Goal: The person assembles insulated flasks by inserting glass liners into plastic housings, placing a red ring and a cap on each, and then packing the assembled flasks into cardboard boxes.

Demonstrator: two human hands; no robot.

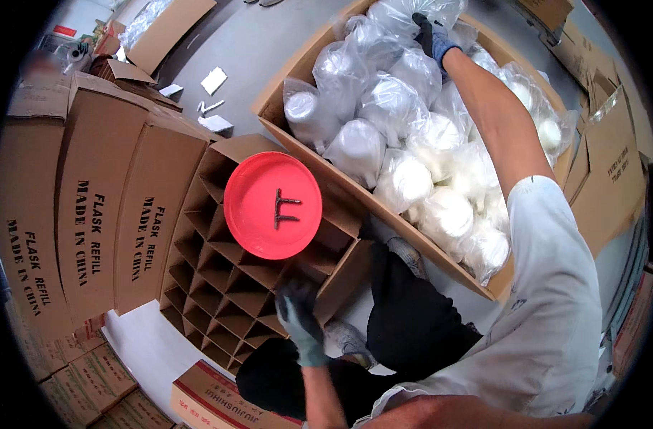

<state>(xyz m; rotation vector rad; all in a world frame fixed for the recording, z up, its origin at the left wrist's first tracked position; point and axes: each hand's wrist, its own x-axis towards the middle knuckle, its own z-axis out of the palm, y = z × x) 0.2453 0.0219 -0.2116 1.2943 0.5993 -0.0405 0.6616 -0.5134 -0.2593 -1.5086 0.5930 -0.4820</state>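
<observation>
My right hand, in a dark-and-blue glove, reaches to the far end of a large open cardboard box. Its fingers are closed on a clear plastic bag there. Many similar bags fill the box, each around a white, rounded, bottle-like piece. My left hand, in a grey-green glove, is low over the near right edge of a carton with cardboard dividers. Motion smears its fingers, so their state is unclear. On the dividers rests a round red plastic lid or dish with dark metal pieces.
Tall closed cartons line the left side, with smaller stacked cartons at lower left. Another red-trimmed carton lies near my knee. Flattened cardboard leans at right. White foam scraps lie on the grey floor.
</observation>
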